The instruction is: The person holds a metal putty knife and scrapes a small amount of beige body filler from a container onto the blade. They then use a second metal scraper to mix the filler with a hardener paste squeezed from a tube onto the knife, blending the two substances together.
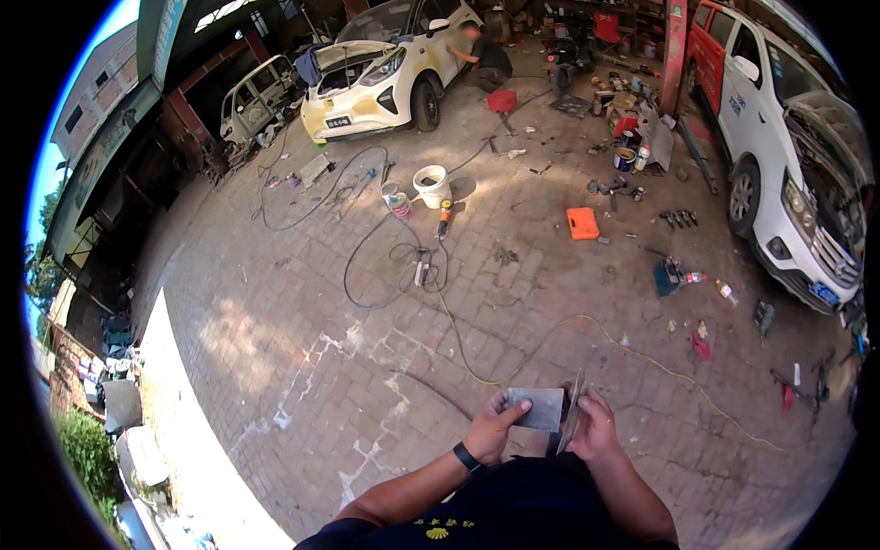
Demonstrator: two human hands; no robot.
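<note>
Low in the view, in front of my body, my left hand (492,431) grips a grey flat rectangular plate (543,412) with the thumb on top of it. The plate looks like a putty spreader, though I cannot be sure. My right hand (597,429) is closed around a thin flat board (574,411), tilted so that mostly its edge shows. Plate and board are close together; whether they touch I cannot tell. Some fingers of both hands are hidden behind what they hold.
A yellow cable (678,374) crosses the brick paving ahead. Farther off are a white bucket (432,187), an orange power tool (445,220) and an orange case (582,224). A white car (385,78), with a person crouching beside it (489,62), and another white vehicle (779,128) stand beyond.
</note>
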